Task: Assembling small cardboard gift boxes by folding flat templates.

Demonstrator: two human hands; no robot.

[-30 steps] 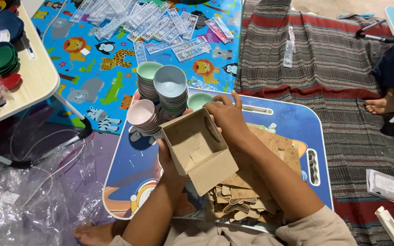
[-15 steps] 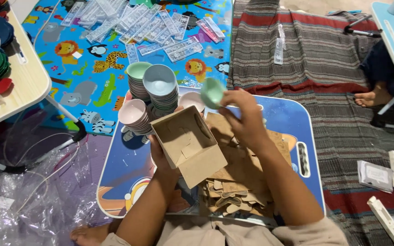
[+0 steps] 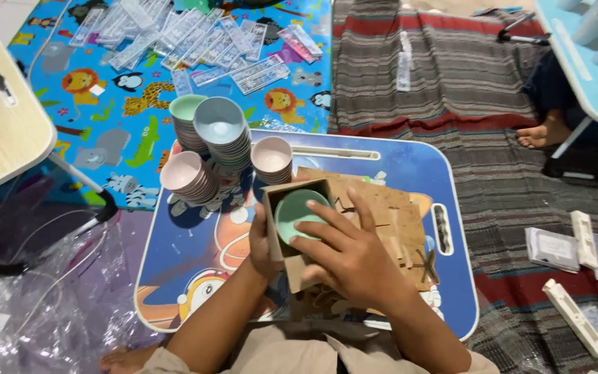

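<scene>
Floor-level workspace: a blue lap table (image 3: 396, 163) with cartoon print is standing over a striped rug (image 3: 451, 83) and a colourful animal-print play mat (image 3: 98, 138).

Left hand (image 3: 263, 244) is gripping the left wall of a small open cardboard box (image 3: 297, 232), thumb and fingers clamped on the card, holding it just above the table.

Right hand (image 3: 351, 256) is lying over the box, fingers spread apart and pressing on a mint-green bowl (image 3: 299, 211). The bowl is sitting inside the box, rim facing up towards the camera.

Flat cardboard blanks (image 3: 382, 208) are lying in a loose pile on the table, beneath and to the right of the box.

Stacks of small bowls (image 3: 219, 138), pink, grey-blue and green, are standing at the far left part of the table, near the box but apart from it.

Clear plastic packets (image 3: 195, 41) are lying scattered on the play mat beyond the table. Crumpled clear plastic sheeting (image 3: 43, 305) is lying on the floor to the left.

Another person's bare foot (image 3: 545, 135) is resting on the rug at far right, beside a second light-blue table (image 3: 583, 62).
</scene>
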